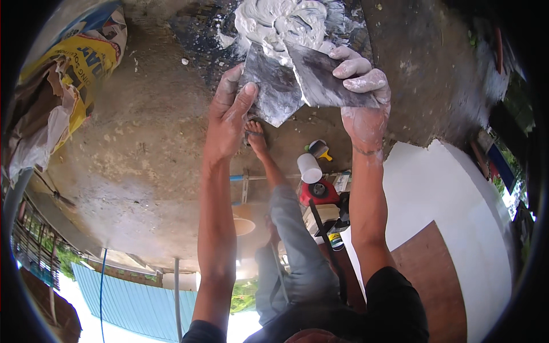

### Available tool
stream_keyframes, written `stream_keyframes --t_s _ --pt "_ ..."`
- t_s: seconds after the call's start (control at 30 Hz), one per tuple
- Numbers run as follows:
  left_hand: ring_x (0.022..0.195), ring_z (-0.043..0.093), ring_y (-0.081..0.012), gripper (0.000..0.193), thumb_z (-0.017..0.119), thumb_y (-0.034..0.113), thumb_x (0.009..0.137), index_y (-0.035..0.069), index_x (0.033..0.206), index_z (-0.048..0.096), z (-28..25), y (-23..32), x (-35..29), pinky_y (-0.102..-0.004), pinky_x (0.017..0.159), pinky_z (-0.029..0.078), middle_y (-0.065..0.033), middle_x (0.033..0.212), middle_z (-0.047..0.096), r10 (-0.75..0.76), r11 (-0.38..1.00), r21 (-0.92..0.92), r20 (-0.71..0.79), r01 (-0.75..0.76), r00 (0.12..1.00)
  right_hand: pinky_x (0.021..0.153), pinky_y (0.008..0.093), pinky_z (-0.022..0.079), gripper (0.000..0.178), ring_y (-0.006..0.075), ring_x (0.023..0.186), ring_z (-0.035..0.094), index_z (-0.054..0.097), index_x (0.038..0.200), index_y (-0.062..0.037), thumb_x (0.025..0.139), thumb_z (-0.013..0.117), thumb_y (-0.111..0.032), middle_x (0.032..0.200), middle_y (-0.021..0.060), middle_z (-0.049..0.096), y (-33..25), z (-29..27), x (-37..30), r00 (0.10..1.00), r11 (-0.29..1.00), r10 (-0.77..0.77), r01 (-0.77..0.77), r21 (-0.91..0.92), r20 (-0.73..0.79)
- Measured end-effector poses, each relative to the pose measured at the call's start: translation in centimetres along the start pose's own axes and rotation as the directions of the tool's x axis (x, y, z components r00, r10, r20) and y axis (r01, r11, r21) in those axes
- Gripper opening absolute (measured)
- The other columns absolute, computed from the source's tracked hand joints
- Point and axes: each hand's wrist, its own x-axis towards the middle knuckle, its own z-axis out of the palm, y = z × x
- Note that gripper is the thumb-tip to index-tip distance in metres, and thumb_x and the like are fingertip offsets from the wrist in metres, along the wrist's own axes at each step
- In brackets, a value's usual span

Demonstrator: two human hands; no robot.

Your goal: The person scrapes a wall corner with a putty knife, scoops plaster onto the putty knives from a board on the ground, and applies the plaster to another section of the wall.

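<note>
My left hand (229, 111) grips a thin, squarish dark scraper plate (269, 86) between thumb and fingers; its surface is smeared with white. My right hand (366, 97), its fingers coated in white paste, is closed on a second dark scraper plate (326, 80). White paste lines the edge of the right plate where the two plates meet or overlap. Just beyond them a thick heap of wet white paste (280, 23) lies on a dark, spattered board (200, 37). The upper corners of both plates reach the heap's near side.
A torn yellow and white sack (86, 68) stands at the far left. Nearer me are a bare foot (255, 135), a white plastic cup (309, 168), a broad scraper with a yellow handle (320, 150) and a red device (321, 192). A large white panel (434, 194) is at the right.
</note>
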Motion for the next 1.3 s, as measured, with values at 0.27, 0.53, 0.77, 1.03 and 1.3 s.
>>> stream_keyframes --t_s 0.27,0.53,0.77,1.03,1.3 --pt "0.103 0.052 -0.0098 0.038 0.057 0.012 0.097 0.000 0.132 0.050 1.4 3.8 -3.7 -0.0248 0.091 0.042 -0.0031 0.118 0.056 0.124 0.981 -0.154 0.052 -0.115 0.991 0.099 0.0458 0.039 0.016 0.0286 0.106 0.057 0.063 0.077 -0.0064 0.086 0.063 -0.020 0.089 0.0121 0.071 -3.0 3.5 0.1 0.958 0.928 -0.241 0.274 -0.252 0.157" --pt "0.101 0.053 -0.0094 0.032 0.059 0.009 0.095 -0.001 0.126 0.056 1.1 6.7 -6.6 -0.0234 0.087 0.043 -0.0043 0.114 0.057 0.258 0.965 -0.046 0.003 -0.257 0.966 0.103 0.0473 0.040 0.011 0.0311 0.113 0.056 0.057 0.089 -0.0030 0.088 0.063 -0.013 0.103 0.0177 0.068 -3.3 5.2 0.7 0.898 0.724 -0.379 0.438 -0.534 0.223" --pt "0.100 0.054 -0.0116 0.031 0.059 0.010 0.095 -0.002 0.124 0.056 0.3 7.6 -10.9 -0.0251 0.088 0.044 -0.0055 0.113 0.057 0.274 0.960 0.063 0.005 -0.274 0.962 0.098 0.0433 0.045 0.013 0.0300 0.109 0.059 0.062 0.092 0.0012 0.087 0.062 -0.011 0.108 0.0202 0.067 -2.7 6.3 -1.6 0.855 0.515 -0.437 0.492 -0.702 0.279" --pt "0.098 0.051 -0.0090 0.033 0.055 0.016 0.098 0.002 0.128 0.052 -5.9 5.3 -22.0 -0.0266 0.088 0.042 -0.0035 0.112 0.056 0.431 0.896 0.168 -0.108 -0.411 0.896 0.098 0.0375 0.045 0.019 0.0212 0.100 0.061 0.062 0.109 -0.0002 0.092 0.054 -0.002 0.109 0.0101 0.066 -4.5 5.6 -11.3 0.898 0.989 0.147 -0.139 0.051 -0.416" --pt "0.106 0.050 -0.0114 0.033 0.051 0.017 0.100 0.002 0.130 0.050 -7.7 -0.6 -43.0 -0.0277 0.094 0.040 -0.0055 0.118 0.056 0.612 0.789 0.206 -0.198 -0.578 0.765 0.076 0.0289 0.055 0.030 0.0142 0.086 0.067 0.058 0.122 -0.0040 0.094 0.055 -0.016 0.106 0.0056 0.067 -19.0 15.9 -30.9 0.867 0.864 0.485 -0.457 0.210 -0.112"
